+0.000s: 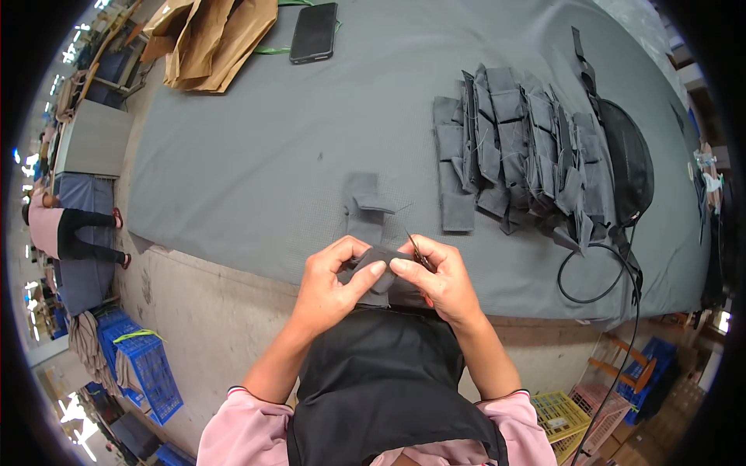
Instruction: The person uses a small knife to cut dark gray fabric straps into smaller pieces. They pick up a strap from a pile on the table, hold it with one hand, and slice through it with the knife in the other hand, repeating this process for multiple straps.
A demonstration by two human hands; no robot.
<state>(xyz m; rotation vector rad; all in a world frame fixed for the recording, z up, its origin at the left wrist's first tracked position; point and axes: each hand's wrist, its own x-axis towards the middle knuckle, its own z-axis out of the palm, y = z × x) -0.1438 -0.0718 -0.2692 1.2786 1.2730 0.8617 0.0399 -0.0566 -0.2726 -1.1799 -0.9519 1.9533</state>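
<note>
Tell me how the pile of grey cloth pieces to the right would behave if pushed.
The grey cloth pile would probably flex and slump, since its pieces look thin and bent. It may spread apart, as they seem loosely stacked. Rolling looks unlikely, given their flat shapes.

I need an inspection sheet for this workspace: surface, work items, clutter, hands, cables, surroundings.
Surface: table with a wrinkled grey cover.
Work items: grey fabric piece in hand; pile of similar grey pieces to the right.
Clutter: phone, paper bag at far left; black bag beside the pile.
Hands: left hand pinches the fabric piece; right hand pinches it too, also holding snips.
Cables: black cable loops near the table's edge.
Surroundings: another person at left; blue crate, yellow crate below.
</note>
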